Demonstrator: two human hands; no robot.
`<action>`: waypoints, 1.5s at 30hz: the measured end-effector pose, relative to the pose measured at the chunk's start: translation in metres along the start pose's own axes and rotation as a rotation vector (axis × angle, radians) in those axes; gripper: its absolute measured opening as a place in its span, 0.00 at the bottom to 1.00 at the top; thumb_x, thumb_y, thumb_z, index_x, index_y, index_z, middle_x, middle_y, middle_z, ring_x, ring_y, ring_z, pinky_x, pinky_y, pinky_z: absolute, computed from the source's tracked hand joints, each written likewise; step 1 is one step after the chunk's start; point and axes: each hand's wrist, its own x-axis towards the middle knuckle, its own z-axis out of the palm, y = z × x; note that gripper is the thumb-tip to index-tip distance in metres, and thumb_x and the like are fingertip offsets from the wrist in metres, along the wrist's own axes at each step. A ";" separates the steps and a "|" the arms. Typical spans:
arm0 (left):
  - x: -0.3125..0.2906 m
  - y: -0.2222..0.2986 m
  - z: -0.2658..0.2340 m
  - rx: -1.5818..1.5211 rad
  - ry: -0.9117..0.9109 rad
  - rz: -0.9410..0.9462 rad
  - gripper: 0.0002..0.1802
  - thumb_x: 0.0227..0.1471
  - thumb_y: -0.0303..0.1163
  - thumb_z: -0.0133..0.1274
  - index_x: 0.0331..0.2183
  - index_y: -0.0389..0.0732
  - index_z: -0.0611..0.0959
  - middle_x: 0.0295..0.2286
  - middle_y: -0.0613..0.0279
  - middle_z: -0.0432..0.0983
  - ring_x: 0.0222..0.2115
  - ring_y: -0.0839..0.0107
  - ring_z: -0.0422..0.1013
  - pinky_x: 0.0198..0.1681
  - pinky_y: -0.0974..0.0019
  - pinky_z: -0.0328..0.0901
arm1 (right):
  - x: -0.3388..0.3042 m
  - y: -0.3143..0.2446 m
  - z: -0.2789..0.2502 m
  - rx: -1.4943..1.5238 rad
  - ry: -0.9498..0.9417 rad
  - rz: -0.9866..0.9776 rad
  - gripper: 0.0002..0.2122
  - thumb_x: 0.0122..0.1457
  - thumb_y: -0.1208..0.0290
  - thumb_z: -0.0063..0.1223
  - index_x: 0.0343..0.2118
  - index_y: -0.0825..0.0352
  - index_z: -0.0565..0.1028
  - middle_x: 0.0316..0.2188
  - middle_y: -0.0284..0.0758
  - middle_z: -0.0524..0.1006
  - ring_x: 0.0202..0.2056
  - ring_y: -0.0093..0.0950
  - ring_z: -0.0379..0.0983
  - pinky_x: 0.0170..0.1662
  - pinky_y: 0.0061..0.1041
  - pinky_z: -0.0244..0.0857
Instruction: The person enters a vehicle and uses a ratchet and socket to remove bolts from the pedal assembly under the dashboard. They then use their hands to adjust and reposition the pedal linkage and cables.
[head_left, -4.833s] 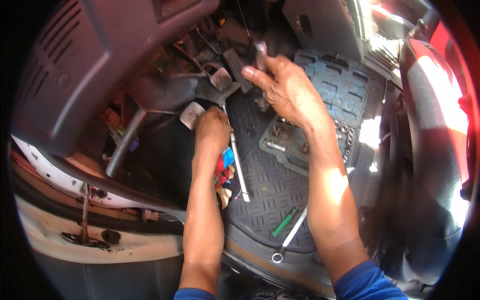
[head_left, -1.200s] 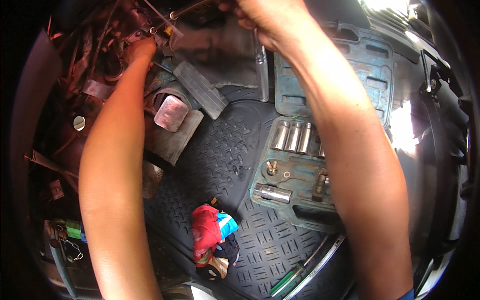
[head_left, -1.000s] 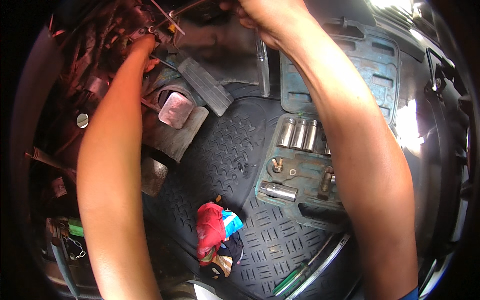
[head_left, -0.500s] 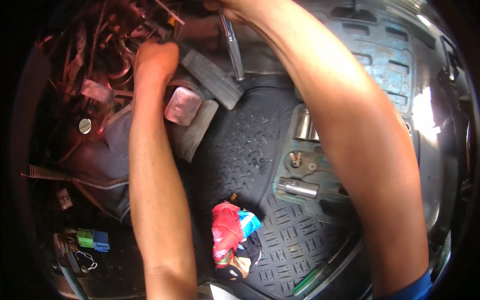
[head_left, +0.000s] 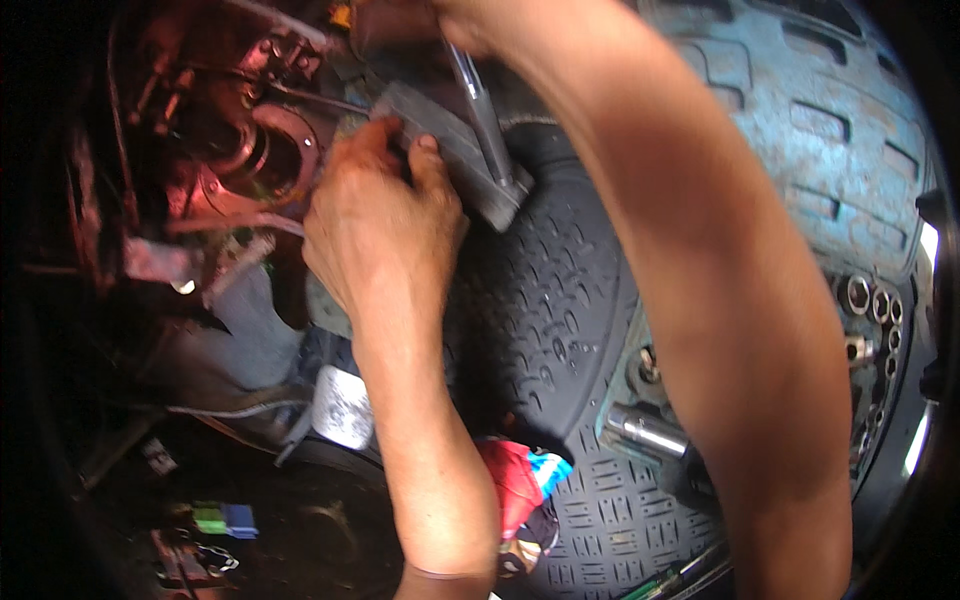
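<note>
My left hand is spread, thumb and index finger apart, over the near-left edge of a long grey ribbed pedal. I cannot tell if the fingertips press on it. At the top edge my right hand, partly cut off, is closed round a chrome wrench handle with a knurled grip. The handle slants down in front of the pedal. Its far end is hidden by the hand. Left of my left hand, under reddish light, is a round metal opening with a flange.
A square silver pad stands beside my left forearm. Crumpled red and blue cloth lies on the black floor mat. Under my right arm an open blue tool case holds sockets. Green and blue connectors sit lower left.
My left hand has come back from the metal parts at upper left to the ribbed pedal, its fingers now spread. The whole view has shifted. My right hand keeps the wrench handle.
</note>
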 end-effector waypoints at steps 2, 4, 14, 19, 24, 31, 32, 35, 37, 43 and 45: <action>-0.002 -0.005 0.006 -0.021 -0.005 -0.025 0.17 0.57 0.40 0.57 0.45 0.43 0.85 0.39 0.53 0.81 0.41 0.48 0.78 0.44 0.48 0.70 | 0.019 0.010 0.015 -0.200 0.033 -0.119 0.12 0.48 0.73 0.50 0.25 0.79 0.79 0.25 0.55 0.81 0.30 0.44 0.81 0.38 0.41 0.70; -0.006 -0.013 0.009 0.015 -0.001 -0.003 0.16 0.58 0.40 0.56 0.45 0.43 0.85 0.40 0.53 0.80 0.41 0.49 0.78 0.43 0.48 0.70 | 0.003 0.009 0.017 -0.023 0.008 0.005 0.11 0.48 0.73 0.51 0.23 0.79 0.78 0.25 0.55 0.80 0.30 0.44 0.80 0.39 0.40 0.71; 0.004 -0.015 0.001 -0.383 0.074 -0.014 0.18 0.61 0.33 0.52 0.50 0.35 0.82 0.44 0.45 0.81 0.45 0.45 0.77 0.49 0.53 0.70 | -0.027 -0.028 0.008 -0.094 0.006 0.240 0.09 0.45 0.73 0.57 0.25 0.76 0.80 0.27 0.54 0.81 0.35 0.46 0.82 0.42 0.38 0.75; -0.004 -0.030 0.002 -0.327 -0.047 -0.020 0.20 0.62 0.29 0.51 0.54 0.29 0.79 0.48 0.40 0.79 0.50 0.51 0.76 0.54 0.55 0.68 | 0.006 -0.012 0.016 -0.296 -0.167 0.373 0.09 0.43 0.74 0.60 0.27 0.73 0.83 0.30 0.55 0.82 0.39 0.48 0.82 0.45 0.38 0.77; -0.003 -0.019 0.002 -0.471 0.065 -0.051 0.26 0.64 0.28 0.50 0.60 0.24 0.70 0.54 0.36 0.74 0.54 0.50 0.74 0.57 0.56 0.66 | -0.001 0.005 0.025 -0.198 0.001 0.093 0.07 0.45 0.75 0.57 0.25 0.73 0.81 0.25 0.53 0.79 0.30 0.44 0.79 0.37 0.37 0.74; -0.001 -0.020 0.001 -0.595 0.005 -0.055 0.25 0.66 0.30 0.49 0.60 0.27 0.72 0.53 0.39 0.76 0.54 0.52 0.74 0.56 0.57 0.67 | -0.002 0.013 0.032 -0.101 0.057 0.100 0.07 0.49 0.74 0.57 0.24 0.74 0.79 0.15 0.44 0.77 0.18 0.29 0.75 0.27 0.32 0.70; -0.002 -0.022 0.003 -0.640 -0.021 -0.056 0.25 0.66 0.30 0.49 0.60 0.28 0.72 0.52 0.40 0.77 0.54 0.52 0.74 0.56 0.57 0.67 | -0.003 0.014 0.034 -0.091 0.062 0.111 0.06 0.49 0.74 0.57 0.24 0.74 0.80 0.15 0.44 0.77 0.19 0.28 0.75 0.27 0.31 0.70; -0.001 -0.017 -0.003 -0.791 -0.033 -0.131 0.22 0.66 0.32 0.50 0.57 0.31 0.76 0.48 0.43 0.80 0.51 0.52 0.76 0.55 0.57 0.67 | -0.001 0.011 0.034 -0.145 0.062 0.100 0.06 0.50 0.74 0.58 0.25 0.73 0.81 0.16 0.44 0.78 0.21 0.26 0.76 0.28 0.30 0.71; -0.003 -0.025 0.000 -0.699 -0.066 -0.058 0.21 0.65 0.33 0.51 0.55 0.32 0.78 0.45 0.46 0.82 0.46 0.53 0.78 0.57 0.55 0.65 | -0.002 0.004 0.032 -0.138 0.047 0.157 0.07 0.50 0.73 0.58 0.26 0.73 0.81 0.17 0.45 0.79 0.21 0.28 0.77 0.29 0.30 0.71; -0.003 -0.020 -0.007 -0.611 -0.137 -0.062 0.19 0.64 0.35 0.53 0.51 0.34 0.82 0.38 0.51 0.85 0.36 0.56 0.79 0.64 0.49 0.56 | -0.001 0.004 0.030 -0.161 0.051 0.192 0.08 0.51 0.72 0.59 0.26 0.73 0.81 0.17 0.45 0.79 0.21 0.29 0.77 0.30 0.30 0.71; -0.003 -0.018 -0.009 -0.612 -0.164 -0.087 0.19 0.64 0.36 0.53 0.51 0.34 0.82 0.38 0.51 0.85 0.34 0.56 0.79 0.64 0.49 0.55 | -0.002 0.004 0.028 -0.120 0.041 0.229 0.07 0.48 0.73 0.59 0.25 0.73 0.81 0.20 0.48 0.79 0.24 0.36 0.78 0.32 0.34 0.72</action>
